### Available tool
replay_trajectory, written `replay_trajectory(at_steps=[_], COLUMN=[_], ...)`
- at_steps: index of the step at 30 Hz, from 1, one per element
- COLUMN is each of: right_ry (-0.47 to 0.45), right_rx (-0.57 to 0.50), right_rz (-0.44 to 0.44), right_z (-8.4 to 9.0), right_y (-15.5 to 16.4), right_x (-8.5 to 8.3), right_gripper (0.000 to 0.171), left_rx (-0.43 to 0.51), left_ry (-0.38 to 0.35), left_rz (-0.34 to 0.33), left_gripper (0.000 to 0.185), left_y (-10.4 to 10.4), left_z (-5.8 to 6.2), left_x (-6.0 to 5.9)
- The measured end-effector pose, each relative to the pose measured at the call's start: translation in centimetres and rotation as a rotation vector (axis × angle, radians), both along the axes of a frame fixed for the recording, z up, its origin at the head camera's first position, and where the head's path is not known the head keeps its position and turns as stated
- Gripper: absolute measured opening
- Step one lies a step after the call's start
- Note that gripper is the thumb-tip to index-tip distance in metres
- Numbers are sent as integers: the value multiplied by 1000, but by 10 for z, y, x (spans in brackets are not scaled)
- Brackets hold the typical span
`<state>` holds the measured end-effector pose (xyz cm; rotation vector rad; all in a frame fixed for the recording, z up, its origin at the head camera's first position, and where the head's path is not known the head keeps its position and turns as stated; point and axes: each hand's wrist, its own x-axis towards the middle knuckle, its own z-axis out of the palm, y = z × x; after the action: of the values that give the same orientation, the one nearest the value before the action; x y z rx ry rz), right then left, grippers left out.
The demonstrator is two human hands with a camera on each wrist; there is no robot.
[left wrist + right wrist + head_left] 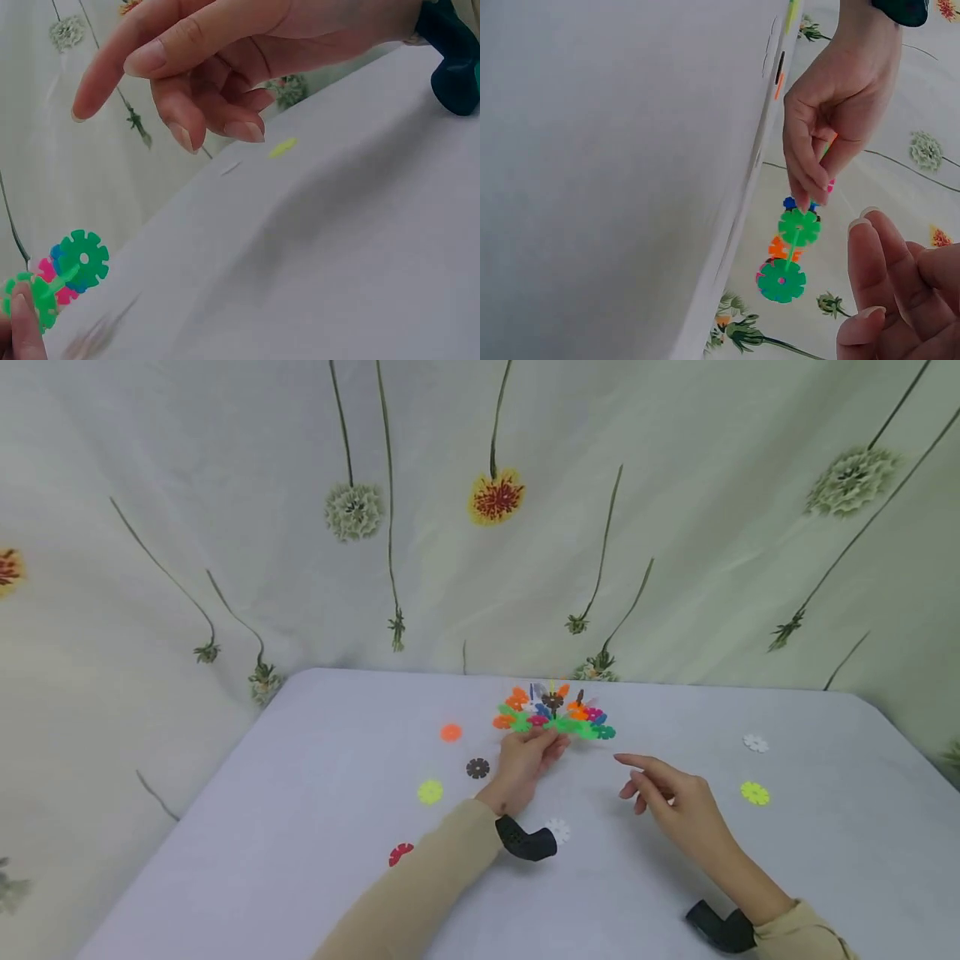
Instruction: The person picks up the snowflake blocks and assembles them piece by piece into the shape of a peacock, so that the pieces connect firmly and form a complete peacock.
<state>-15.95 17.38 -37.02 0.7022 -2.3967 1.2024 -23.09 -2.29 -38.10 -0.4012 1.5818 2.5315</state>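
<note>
Beige fabric sleeve [427, 885] foremost, left hand [521, 767] apparently pinches a multicoloured cluster of notched plastic discs [552, 701], probably light, stiff, best held low; right hand [681, 802] hovers empty.

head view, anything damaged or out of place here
Nothing plainly stands out. The multicoloured cluster of notched plastic discs in the left hand shows no visible break, and the flat orange plastic disc rests on the white tabletop. The beige sleeve partly hides the red notched plastic disc, so I can't judge that one whole.
</note>
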Motion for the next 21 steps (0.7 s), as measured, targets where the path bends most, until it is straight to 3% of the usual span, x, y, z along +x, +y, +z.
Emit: replay_trajectory(at_steps=[6,12,14,18,21], right_ry=[3,25,29,-13,-85], right_rx=[-14,-36,-31,0,101], right_rz=[-3,8,7,-32,-117], right_z=[-4,-7,-6,0,7], right_y=[1,2,2,15,43], right_x=[1,0,0,-4,-12], right_gripper=[28,28,28,26,23], left_rx=[16,53,75,63,-131], left_ry=[-42,-96,-91,-38,85], left_rz=[10,-49,-136,-387,-570], left_gripper=[25,30,31,40,47], left_y=[12,13,5,-23,-60], left_z=[-6,-8,-6,2,11], left_x=[-3,3,10,30,42])
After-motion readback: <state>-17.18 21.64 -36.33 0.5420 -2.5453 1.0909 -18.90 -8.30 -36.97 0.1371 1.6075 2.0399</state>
